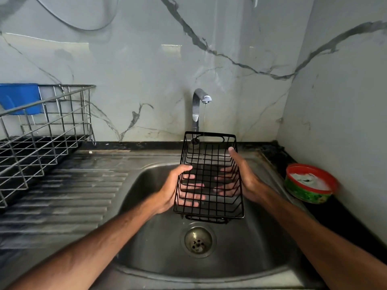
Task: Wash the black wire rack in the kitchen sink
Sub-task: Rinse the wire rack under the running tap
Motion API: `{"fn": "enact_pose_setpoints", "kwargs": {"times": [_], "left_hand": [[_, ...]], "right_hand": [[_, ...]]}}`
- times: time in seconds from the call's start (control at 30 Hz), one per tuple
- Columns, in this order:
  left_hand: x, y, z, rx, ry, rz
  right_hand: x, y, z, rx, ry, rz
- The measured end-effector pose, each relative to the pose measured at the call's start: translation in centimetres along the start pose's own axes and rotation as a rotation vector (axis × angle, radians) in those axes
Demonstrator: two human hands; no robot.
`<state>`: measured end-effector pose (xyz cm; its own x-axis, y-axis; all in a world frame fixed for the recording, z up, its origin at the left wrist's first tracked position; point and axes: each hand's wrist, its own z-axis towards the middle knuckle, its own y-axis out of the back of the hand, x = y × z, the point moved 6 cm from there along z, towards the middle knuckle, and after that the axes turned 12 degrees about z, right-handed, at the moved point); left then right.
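Drainer (48, 122) is noted at 9 o'clock of the view, on the counter, with a blue box (19, 98) hung on its far end. Ribbed drainboard (73, 191) lies between it and the sink (150, 237); it looks wet.

Left hand (170, 187) is clamped on the rack (209, 162) at the rack's 9 o'clock side: thumb is laid over the top rim, fingers are spread beneath the base and seen through the wire.

Rack is held open side up above the bowl, clear of the steel, tilted with its far end raised. Tap (196, 109) stands at 12 o'clock; a thin stream (204, 118) is dropped into the far end of the rack. Drain (198, 240) sits at 6 o'clock, just below the near end.

Right hand (248, 181) is clamped on the rack's 3 o'clock side in the same way, thumb along the rim, fingers under the base.

Tub (311, 184), red-rimmed with white paste inside, is noted at 3 o'clock on the counter, well apart from the rack.

Step judged: rinsing. No suds are seen on the wire, so soaping is judged not yet done.

Advice: the stream is narrow, so the rack should be slid and turned beneath it until each wall and the base are wetted. The tilt should be kept, so runoff is led to the drain. Wet wire may slip; both thumbs should be kept hooked on the rim.
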<state>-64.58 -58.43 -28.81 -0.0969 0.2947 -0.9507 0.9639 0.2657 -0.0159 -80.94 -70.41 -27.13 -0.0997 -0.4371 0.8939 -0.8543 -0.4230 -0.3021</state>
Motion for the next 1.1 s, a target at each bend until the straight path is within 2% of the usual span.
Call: {"fn": "enact_pose_setpoints", "kwargs": {"times": [0.07,0.1,0.17,0.2,0.27,0.33,0.4,0.43,0.5,0.57,0.7,0.77,0.87,0.93,0.97,1.07,1.1], "left_hand": [[0.3,0.4,0.0,-0.042,0.014,-0.024],[0.4,0.5,0.0,-0.069,0.019,-0.013],[0.6,0.8,0.0,-0.116,0.006,0.019],[0.7,0.8,0.1,-0.132,0.007,0.03],[1.0,0.5,0.0,-0.151,0.007,0.038],[1.2,0.3,-0.1,-0.157,0.004,0.034],[1.1,-0.2,-0.1,-0.147,-0.024,0.037],[0.8,-0.4,-0.1,-0.142,-0.046,0.041],[0.3,-0.9,-0.3,-0.15,-0.091,0.037],[0.2,-1.0,-0.3,-0.181,-0.122,0.014],[0.1,-0.1,-0.2,-0.281,-0.181,0.06],[-0.2,-0.2,-0.5,-0.283,-0.181,0.058],[-0.5,-1.1,-0.8,-0.249,-0.168,0.04],[-0.8,-1.5,-1.1,-0.247,-0.193,0.06],[-0.9,-1.5,-1.1,-0.263,-0.226,0.092],[-1.1,-1.1,-1.3,-0.298,-0.284,0.179],[-1.1,-1.0,-1.3,-0.286,-0.276,0.159]], "right_hand": [[0.8,0.3,-0.5,-0.101,0.115,-0.166],[1.9,0.7,-0.7,-0.19,0.249,-0.362],[4.4,1.1,-1.7,-0.404,0.628,-0.855],[5.1,0.6,-2.2,-0.454,0.809,-1.024],[5.5,-1.5,-3.1,-0.352,1.009,-1.172],[4.2,-4.2,-3.1,-0.077,0.981,-1.232],[1.3,-6.1,-2.3,0.112,0.826,-1.385],[0.0,-6.4,-1.5,0.146,0.74,-1.447],[-2.0,-6.2,0.2,0.107,0.597,-1.504],[-3.2,-6.4,1.2,0.091,0.621,-1.539],[-4.5,-8.1,0.3,0.399,0.786,-1.577],[-3.6,-7.6,1.1,0.34,0.812,-1.552],[-1.9,-6.1,3.1,0.016,0.717,-1.395],[-1.7,-6.2,3.4,-0.076,0.703,-1.324],[-2.1,-7.0,3.0,-0.028,0.753,-1.373],[-3.5,-8.7,1.6,0.274,0.926,-1.533],[-3.2,-8.5,1.8,0.287,0.942,-1.52]]}}
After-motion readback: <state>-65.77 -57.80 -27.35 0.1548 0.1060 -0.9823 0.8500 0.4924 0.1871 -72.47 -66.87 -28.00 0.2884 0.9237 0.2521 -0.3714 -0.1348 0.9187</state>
